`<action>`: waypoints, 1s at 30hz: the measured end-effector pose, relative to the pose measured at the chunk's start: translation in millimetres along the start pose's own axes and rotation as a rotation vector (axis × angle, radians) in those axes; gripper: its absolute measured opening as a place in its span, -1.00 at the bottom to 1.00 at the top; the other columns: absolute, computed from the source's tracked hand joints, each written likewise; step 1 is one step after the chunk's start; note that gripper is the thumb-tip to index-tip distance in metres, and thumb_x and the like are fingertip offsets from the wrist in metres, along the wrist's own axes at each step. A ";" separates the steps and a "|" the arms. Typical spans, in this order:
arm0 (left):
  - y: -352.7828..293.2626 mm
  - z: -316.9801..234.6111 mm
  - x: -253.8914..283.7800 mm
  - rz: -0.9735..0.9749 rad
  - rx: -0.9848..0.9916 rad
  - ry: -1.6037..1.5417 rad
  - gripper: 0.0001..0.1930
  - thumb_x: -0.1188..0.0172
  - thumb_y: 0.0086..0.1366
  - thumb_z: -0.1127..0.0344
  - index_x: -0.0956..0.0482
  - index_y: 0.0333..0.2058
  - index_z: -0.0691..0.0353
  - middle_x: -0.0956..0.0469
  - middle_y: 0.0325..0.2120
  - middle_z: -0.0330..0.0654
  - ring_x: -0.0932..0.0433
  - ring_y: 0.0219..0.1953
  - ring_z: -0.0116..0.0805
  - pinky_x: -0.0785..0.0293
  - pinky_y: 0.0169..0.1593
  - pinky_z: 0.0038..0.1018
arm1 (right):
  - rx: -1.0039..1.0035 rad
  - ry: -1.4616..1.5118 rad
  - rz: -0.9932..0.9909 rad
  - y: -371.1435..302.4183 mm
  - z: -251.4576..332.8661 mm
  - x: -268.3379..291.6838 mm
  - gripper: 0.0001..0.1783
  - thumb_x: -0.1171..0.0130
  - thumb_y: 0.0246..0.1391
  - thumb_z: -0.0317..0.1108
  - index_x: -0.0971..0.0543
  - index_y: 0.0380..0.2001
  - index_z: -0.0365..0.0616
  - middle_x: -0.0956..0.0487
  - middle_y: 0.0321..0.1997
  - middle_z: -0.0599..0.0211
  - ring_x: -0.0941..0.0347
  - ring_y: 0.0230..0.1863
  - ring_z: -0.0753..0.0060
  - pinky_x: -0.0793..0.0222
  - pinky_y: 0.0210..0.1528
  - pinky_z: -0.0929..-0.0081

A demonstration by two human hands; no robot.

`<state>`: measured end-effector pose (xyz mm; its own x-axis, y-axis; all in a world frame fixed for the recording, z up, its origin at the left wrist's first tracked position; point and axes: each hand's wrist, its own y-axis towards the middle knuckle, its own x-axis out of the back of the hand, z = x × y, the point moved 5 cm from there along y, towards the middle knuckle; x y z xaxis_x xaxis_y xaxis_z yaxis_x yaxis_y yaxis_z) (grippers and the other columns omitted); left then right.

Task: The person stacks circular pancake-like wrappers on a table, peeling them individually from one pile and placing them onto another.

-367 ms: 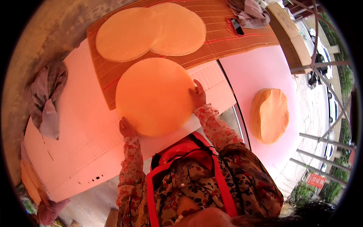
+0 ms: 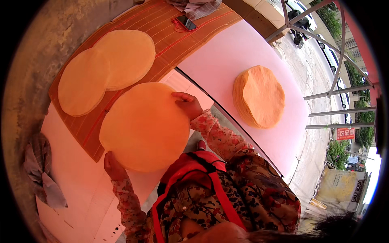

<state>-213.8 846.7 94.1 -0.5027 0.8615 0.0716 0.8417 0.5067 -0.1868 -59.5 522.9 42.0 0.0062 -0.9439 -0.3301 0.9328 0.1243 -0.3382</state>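
Note:
A large, thin round flatbread [image 2: 144, 127], pale orange in the reddish light, is held between my two hands over the near part of the table. My left hand [image 2: 115, 166] grips its lower left edge, thumb on top. On the upper right edge, my right hand [image 2: 189, 106] pinches the rim; the fingers beneath are hidden. Beyond it, two overlapping piles of similar rounds, a left pile [image 2: 81, 83] and a right pile [image 2: 131, 58], lie on a brown striped mat [image 2: 174, 46]. To the right, a thick stack of flatbreads [image 2: 261, 97] with wavy edges stands on a white tabletop [image 2: 227, 52].
A phone [image 2: 186, 23] and a crumpled checked cloth [image 2: 198, 8] lie at the mat's far end. Another grey cloth [image 2: 42, 172] hangs over the left table edge. A dark gap [image 2: 194, 83] separates the two tabletops. Cardboard boxes [image 2: 255, 18] and metal rails [image 2: 340, 112] stand beyond.
My view has turned to the right, so the tables and piles sit further left and rotated. Both hands still hold the flatbread, which now extends past the near table edge.

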 end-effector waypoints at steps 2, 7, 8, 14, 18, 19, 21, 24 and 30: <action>-2.3 -26.6 -54.8 0.099 -0.072 -0.010 -0.73 0.12 0.37 0.25 -0.42 -0.42 0.31 -0.38 -0.53 -0.36 -0.29 -0.48 -0.62 -0.25 -0.40 -0.63 | 0.057 -0.011 -0.051 -11.4 33.5 50.3 -0.67 0.02 0.08 -0.60 -0.46 -0.05 -0.27 -0.55 -0.19 0.32 -0.48 -0.24 0.55 -0.44 -0.20 0.58; -26.6 -76.1 -237.9 0.480 -0.165 -0.026 -0.72 0.07 0.37 0.24 -0.41 -0.45 0.33 -0.28 -0.62 -0.39 -0.16 -0.52 -0.64 -0.16 -0.44 -0.64 | 0.298 -0.079 -0.348 -78.3 139.8 222.8 -0.66 0.03 0.09 -0.58 -0.45 -0.02 -0.29 -0.54 -0.18 0.32 -0.47 -0.24 0.56 -0.43 -0.20 0.62; -35.5 -86.6 -279.4 0.525 -0.289 -0.046 -0.73 0.06 0.36 0.25 -0.41 -0.44 0.33 -0.27 -0.63 -0.39 -0.16 -0.53 -0.65 -0.15 -0.46 -0.65 | 0.349 -0.111 -0.427 -94.7 162.3 258.2 -0.66 0.03 0.09 -0.57 -0.45 -0.02 -0.29 -0.54 -0.16 0.31 -0.46 -0.21 0.55 -0.43 -0.18 0.62; -107.4 -134.2 -485.0 0.775 -0.383 -0.213 -0.68 0.02 0.35 0.22 -0.33 -0.55 0.29 -0.15 -0.70 -0.41 -0.07 -0.59 -0.63 -0.11 -0.53 -0.58 | 0.552 -0.040 -0.765 -197.6 253.5 405.5 -0.63 0.09 0.13 -0.53 -0.38 0.04 -0.29 -0.47 -0.02 0.19 -0.44 -0.08 0.38 -0.44 -0.08 0.50; -133.3 -63.3 -566.6 0.792 -0.202 -0.143 -0.65 0.01 0.34 0.18 -0.33 -0.56 0.29 -0.20 -0.73 -0.34 -0.13 -0.61 -0.58 -0.15 -0.52 -0.54 | 0.526 -0.011 -0.877 -221.4 238.8 489.1 -0.62 0.09 0.15 -0.51 -0.35 0.06 -0.31 -0.44 0.03 0.15 -0.42 -0.03 0.31 -0.43 -0.04 0.44; -135.1 -31.3 -578.6 0.769 -0.178 -0.089 -0.65 0.01 0.33 0.16 -0.33 -0.56 0.30 -0.22 -0.73 -0.32 -0.16 -0.61 -0.57 -0.17 -0.51 -0.53 | 0.503 -0.018 -0.892 -220.6 222.1 514.1 -0.62 0.09 0.15 -0.51 -0.35 0.06 -0.32 -0.44 0.03 0.15 -0.42 -0.03 0.31 -0.43 -0.04 0.44; -129.0 32.5 -587.1 0.751 -0.218 0.132 -0.63 0.01 0.32 0.14 -0.34 -0.56 0.31 -0.25 -0.74 -0.27 -0.24 -0.63 -0.55 -0.21 -0.51 -0.50 | 0.413 -0.020 -0.880 -207.4 168.9 556.1 -0.61 0.06 0.13 -0.52 -0.37 0.05 -0.32 -0.45 0.01 0.20 -0.42 -0.06 0.39 -0.41 -0.04 0.49; -122.6 75.2 -588.0 0.761 -0.222 0.409 -0.61 0.01 0.31 0.10 -0.37 -0.55 0.31 -0.30 -0.75 -0.24 -0.33 -0.68 -0.53 -0.28 -0.55 -0.49 | 0.285 -0.136 -0.924 -190.6 127.0 584.2 -0.64 0.02 0.11 -0.51 -0.42 0.01 -0.31 -0.48 -0.03 0.26 -0.41 -0.07 0.47 -0.39 -0.04 0.54; -120.9 86.4 -581.2 0.774 0.060 0.344 -0.60 0.04 0.31 0.05 -0.42 -0.51 0.30 -0.36 -0.73 -0.27 -0.33 -0.77 -0.52 -0.32 -0.62 -0.54 | 0.297 -0.120 -0.868 -185.9 117.8 594.1 -0.66 -0.04 0.11 -0.45 -0.45 -0.03 -0.30 -0.51 -0.11 0.32 -0.43 -0.15 0.56 -0.39 -0.09 0.61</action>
<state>-40.5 281.9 -9.6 0.3071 0.9316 0.1947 0.9067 -0.2243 -0.3571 -186.8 -97.0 12.5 -0.7165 -0.6968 0.0329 0.6817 -0.7094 -0.1790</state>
